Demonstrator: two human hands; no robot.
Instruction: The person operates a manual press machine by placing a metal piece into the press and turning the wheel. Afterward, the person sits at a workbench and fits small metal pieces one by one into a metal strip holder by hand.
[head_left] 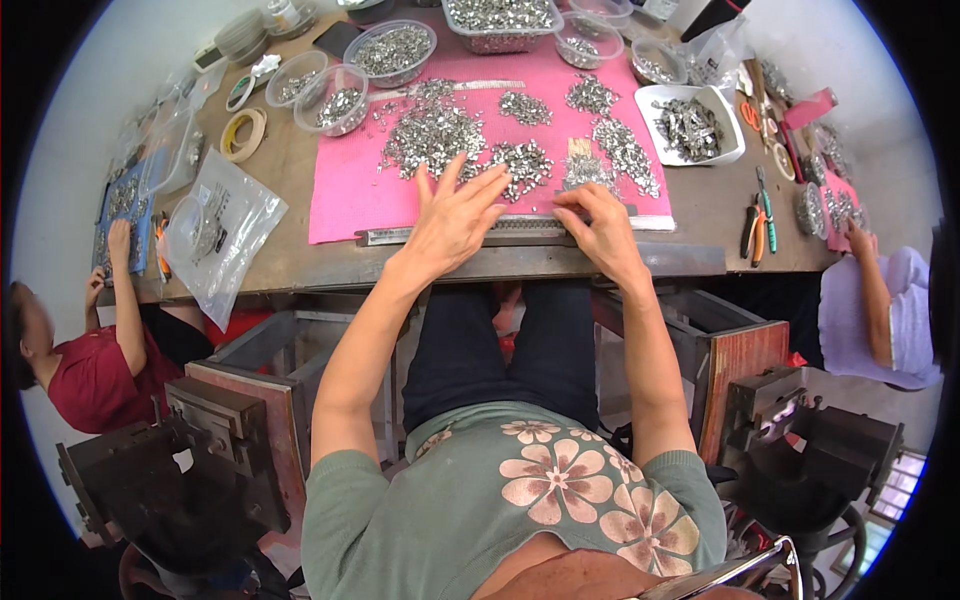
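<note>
Resting across the near edge of the pink mat point(340, 205), a long narrow metal strip point(400, 237) lies with its long axis running left to right, parallel to the table's point(290, 150) front edge, and both of the person's hands sit on it. The left hand point(455, 215) is spread wide, fingers fanned and palm down, its fingertips reaching into the loose heap of small silver metal pieces point(435, 135) just beyond the strip; it grips nothing. The right hand point(597, 228) is more closed, fingers curled down onto the strip's right part, pressing or pinching at it, though whether a small piece sits between the fingertips cannot be told.

Further piles of the same silver pieces point(625, 150) are scattered over the mat behind the hands. Beyond them stand clear plastic bowls point(390, 50) holding more pieces, and a white square tray point(690, 125) to the right. A roll of tape point(243, 133) and a clear plastic bag point(215, 235) lie to the left, pliers point(758, 225) to the right. Another person's hand point(119, 240) works at the far left corner, and another person's arm point(872, 290) reaches in at the right.
</note>
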